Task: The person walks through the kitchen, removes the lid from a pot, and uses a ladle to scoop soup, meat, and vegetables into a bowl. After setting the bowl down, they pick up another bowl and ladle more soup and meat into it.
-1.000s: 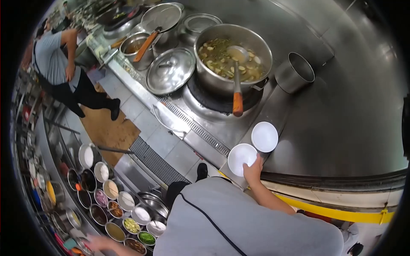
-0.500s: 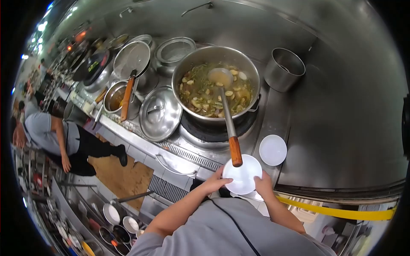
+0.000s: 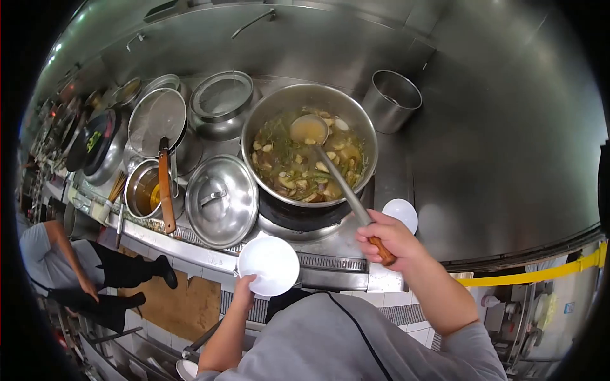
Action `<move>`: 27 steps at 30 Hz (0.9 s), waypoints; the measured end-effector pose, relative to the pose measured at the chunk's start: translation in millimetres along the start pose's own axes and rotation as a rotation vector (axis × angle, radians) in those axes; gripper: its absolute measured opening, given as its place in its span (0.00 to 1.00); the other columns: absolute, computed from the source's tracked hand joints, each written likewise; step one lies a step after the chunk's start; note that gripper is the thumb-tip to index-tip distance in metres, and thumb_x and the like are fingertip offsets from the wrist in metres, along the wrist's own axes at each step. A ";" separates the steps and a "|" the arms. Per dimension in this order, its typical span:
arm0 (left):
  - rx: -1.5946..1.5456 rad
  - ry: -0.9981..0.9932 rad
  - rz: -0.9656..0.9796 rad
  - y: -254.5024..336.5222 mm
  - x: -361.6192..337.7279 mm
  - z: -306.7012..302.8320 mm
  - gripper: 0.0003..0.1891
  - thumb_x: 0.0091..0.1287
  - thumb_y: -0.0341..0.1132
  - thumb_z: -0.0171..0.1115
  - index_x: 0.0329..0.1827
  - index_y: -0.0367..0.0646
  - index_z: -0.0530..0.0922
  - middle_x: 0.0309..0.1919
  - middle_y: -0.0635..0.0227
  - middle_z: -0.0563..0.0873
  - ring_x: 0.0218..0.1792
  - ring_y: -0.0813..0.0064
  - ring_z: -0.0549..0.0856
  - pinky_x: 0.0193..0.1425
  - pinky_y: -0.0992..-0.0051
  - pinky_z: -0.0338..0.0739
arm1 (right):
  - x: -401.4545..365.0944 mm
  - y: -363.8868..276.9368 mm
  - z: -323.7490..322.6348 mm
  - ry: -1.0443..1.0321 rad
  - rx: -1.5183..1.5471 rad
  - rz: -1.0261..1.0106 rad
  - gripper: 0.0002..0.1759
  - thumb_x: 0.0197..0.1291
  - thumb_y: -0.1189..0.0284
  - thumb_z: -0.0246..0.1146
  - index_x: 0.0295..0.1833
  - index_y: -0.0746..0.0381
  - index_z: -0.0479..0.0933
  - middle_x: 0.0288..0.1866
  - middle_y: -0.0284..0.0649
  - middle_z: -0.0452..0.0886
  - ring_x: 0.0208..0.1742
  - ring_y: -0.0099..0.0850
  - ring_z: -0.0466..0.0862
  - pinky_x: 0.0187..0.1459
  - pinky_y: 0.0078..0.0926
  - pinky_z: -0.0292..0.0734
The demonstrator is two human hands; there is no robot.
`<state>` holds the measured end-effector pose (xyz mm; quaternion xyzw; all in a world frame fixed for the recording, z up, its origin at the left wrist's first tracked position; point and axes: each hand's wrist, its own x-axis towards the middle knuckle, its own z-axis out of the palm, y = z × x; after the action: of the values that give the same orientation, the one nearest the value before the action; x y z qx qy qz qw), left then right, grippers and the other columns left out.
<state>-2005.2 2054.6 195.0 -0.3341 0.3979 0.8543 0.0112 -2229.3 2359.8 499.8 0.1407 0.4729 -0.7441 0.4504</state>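
Note:
My right hand (image 3: pixel 395 240) is wrapped round the wooden-handled end of a long metal ladle (image 3: pixel 346 187). The ladle's bowl sits in the soup (image 3: pixel 286 149), full of cloudy broth. That soup, with greens and pale slices in it, is in a large steel pot (image 3: pixel 373 136) on the stove. In my left hand (image 3: pixel 243 293) is a white bowl (image 3: pixel 269 265), gripped at its near left rim, in front of the counter edge. A second white bowl (image 3: pixel 401 214) rests on the steel counter, partly hidden behind my right hand.
Left of the pot lie a steel lid (image 3: pixel 222 202), a small pot (image 3: pixel 141 190) of amber liquid and a mesh strainer (image 3: pixel 157 120). A steel cylinder (image 3: pixel 392 101) stands right of the pot. A co-worker (image 3: pixel 70 260) is at the far left. A yellow strip (image 3: pixel 540 274) runs along the right edge.
My right hand has let go of the white bowl and taken hold of the ladle's handle. My left hand alone now holds the bowl, farther left. The camera view has shifted.

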 end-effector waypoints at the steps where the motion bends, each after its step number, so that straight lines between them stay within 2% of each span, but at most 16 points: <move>1: -0.006 0.024 0.010 -3.5 6.8 -13.7 0.35 0.61 0.36 0.62 0.74 0.31 0.68 0.61 0.51 0.83 0.61 0.55 0.84 0.69 0.59 0.78 | -9.0 -5.8 -1.7 0.086 -0.274 -0.030 0.31 0.69 0.78 0.62 0.77 0.55 0.67 0.34 0.37 0.73 0.27 0.22 0.75 0.21 0.22 0.67; 2: -0.013 0.051 0.018 -6.0 11.9 -20.9 0.35 0.61 0.35 0.61 0.74 0.31 0.68 0.61 0.51 0.83 0.61 0.55 0.84 0.69 0.60 0.77 | -18.0 -10.9 1.4 0.172 -0.550 -0.054 0.35 0.69 0.79 0.61 0.81 0.55 0.65 0.34 0.36 0.74 0.28 0.21 0.75 0.21 0.21 0.67; 3: -0.009 0.058 0.044 4.6 5.9 -12.0 0.36 0.61 0.35 0.61 0.74 0.30 0.67 0.61 0.51 0.82 0.61 0.56 0.84 0.68 0.60 0.77 | -36.2 -20.9 22.7 0.336 -0.877 -0.040 0.38 0.66 0.77 0.62 0.82 0.55 0.63 0.29 0.37 0.75 0.27 0.24 0.78 0.26 0.29 0.73; 4: -0.021 0.053 0.041 8.6 6.1 -9.9 0.36 0.61 0.35 0.61 0.74 0.30 0.67 0.61 0.51 0.82 0.61 0.56 0.84 0.68 0.60 0.77 | -37.2 -17.9 10.0 0.342 -0.888 -0.039 0.38 0.66 0.77 0.62 0.82 0.55 0.63 0.29 0.37 0.75 0.27 0.24 0.78 0.26 0.29 0.73; 5: 0.001 0.030 0.052 11.1 6.5 -9.8 0.36 0.61 0.35 0.61 0.74 0.30 0.68 0.61 0.50 0.83 0.61 0.56 0.84 0.68 0.61 0.77 | -38.1 -10.1 -16.2 0.401 -1.153 -0.258 0.39 0.67 0.75 0.62 0.83 0.55 0.62 0.30 0.38 0.77 0.29 0.26 0.79 0.31 0.32 0.77; 6: 0.022 0.007 0.065 12.3 8.1 -9.4 0.35 0.61 0.35 0.61 0.73 0.29 0.68 0.60 0.50 0.83 0.60 0.56 0.84 0.68 0.61 0.78 | -39.3 -11.1 -3.7 0.450 -1.413 -0.488 0.40 0.67 0.74 0.63 0.84 0.54 0.62 0.31 0.40 0.78 0.31 0.29 0.81 0.36 0.34 0.80; 7: 0.010 0.007 0.065 12.5 10.1 -6.2 0.35 0.61 0.35 0.61 0.73 0.29 0.68 0.60 0.50 0.83 0.60 0.56 0.84 0.68 0.61 0.78 | -52.9 -19.2 12.9 0.590 -1.532 -0.320 0.39 0.66 0.74 0.63 0.83 0.52 0.63 0.38 0.44 0.83 0.37 0.38 0.86 0.45 0.40 0.83; 8: 0.002 0.026 0.074 12.1 11.5 -2.0 0.35 0.61 0.34 0.61 0.73 0.29 0.69 0.60 0.50 0.83 0.59 0.56 0.85 0.67 0.61 0.78 | -48.7 -19.9 9.3 0.590 -1.542 -0.318 0.39 0.66 0.74 0.63 0.83 0.52 0.63 0.38 0.44 0.83 0.37 0.38 0.86 0.45 0.40 0.83; 10: -0.011 0.040 0.079 6.3 15.2 -3.6 0.34 0.61 0.34 0.61 0.72 0.29 0.70 0.59 0.50 0.84 0.58 0.55 0.85 0.67 0.61 0.78 | -37.5 -21.8 -10.1 0.653 -1.896 -0.630 0.40 0.65 0.73 0.64 0.82 0.52 0.64 0.44 0.47 0.85 0.38 0.47 0.87 0.45 0.47 0.83; 11: 0.005 0.030 0.074 2.7 20.0 -4.5 0.34 0.60 0.34 0.61 0.71 0.30 0.71 0.58 0.50 0.84 0.58 0.55 0.85 0.66 0.61 0.79 | -31.5 -25.4 -7.0 0.677 -1.978 -0.626 0.40 0.64 0.73 0.65 0.82 0.52 0.64 0.45 0.48 0.83 0.39 0.52 0.86 0.43 0.50 0.84; 12: 0.020 0.021 0.071 -0.3 24.1 -5.5 0.33 0.60 0.34 0.61 0.71 0.30 0.71 0.58 0.50 0.84 0.57 0.55 0.85 0.66 0.61 0.79 | -25.3 -30.8 -5.8 0.679 -1.986 -0.629 0.40 0.64 0.73 0.65 0.82 0.52 0.64 0.45 0.48 0.83 0.39 0.52 0.86 0.43 0.50 0.84; 14: 0.023 0.019 0.063 -3.0 26.1 -5.1 0.34 0.60 0.34 0.62 0.71 0.30 0.71 0.58 0.49 0.84 0.57 0.55 0.85 0.66 0.60 0.79 | -11.3 -41.0 -5.1 0.720 -2.213 -0.649 0.40 0.64 0.76 0.63 0.83 0.54 0.63 0.42 0.48 0.81 0.37 0.49 0.87 0.39 0.48 0.85; 20: -0.007 0.001 0.003 -0.9 22.6 -2.7 0.34 0.60 0.32 0.60 0.72 0.30 0.72 0.59 0.51 0.85 0.57 0.59 0.86 0.64 0.64 0.80 | 24.3 -64.2 17.2 0.696 -2.528 -0.415 0.41 0.64 0.80 0.58 0.84 0.58 0.59 0.43 0.49 0.80 0.40 0.46 0.88 0.38 0.43 0.87; 21: -0.017 -0.019 -0.002 -2.9 25.3 -4.9 0.33 0.60 0.31 0.60 0.72 0.30 0.72 0.59 0.51 0.85 0.57 0.59 0.86 0.64 0.64 0.80 | 29.3 -66.0 23.0 0.694 -2.530 -0.410 0.41 0.64 0.80 0.58 0.84 0.58 0.59 0.43 0.49 0.80 0.40 0.46 0.88 0.38 0.43 0.87; 23: -0.022 -0.017 0.004 -6.1 27.2 -6.5 0.33 0.60 0.31 0.60 0.72 0.30 0.72 0.59 0.51 0.85 0.57 0.60 0.86 0.64 0.64 0.80 | 39.6 -69.7 34.3 0.641 -2.576 -0.262 0.41 0.65 0.79 0.58 0.85 0.60 0.58 0.46 0.50 0.82 0.43 0.48 0.89 0.41 0.44 0.87; 27: -0.044 -0.009 0.023 -4.6 23.7 -6.5 0.33 0.60 0.31 0.59 0.72 0.30 0.72 0.59 0.51 0.85 0.57 0.60 0.86 0.64 0.64 0.80 | 60.7 -88.5 53.8 0.616 -2.552 -0.156 0.41 0.65 0.79 0.58 0.84 0.61 0.58 0.49 0.53 0.84 0.47 0.49 0.89 0.43 0.45 0.87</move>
<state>-2018.6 2047.4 175.2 -0.3258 0.3830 0.8643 -0.0043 -2322.4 2295.6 539.8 -0.2456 0.9285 0.2615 0.0961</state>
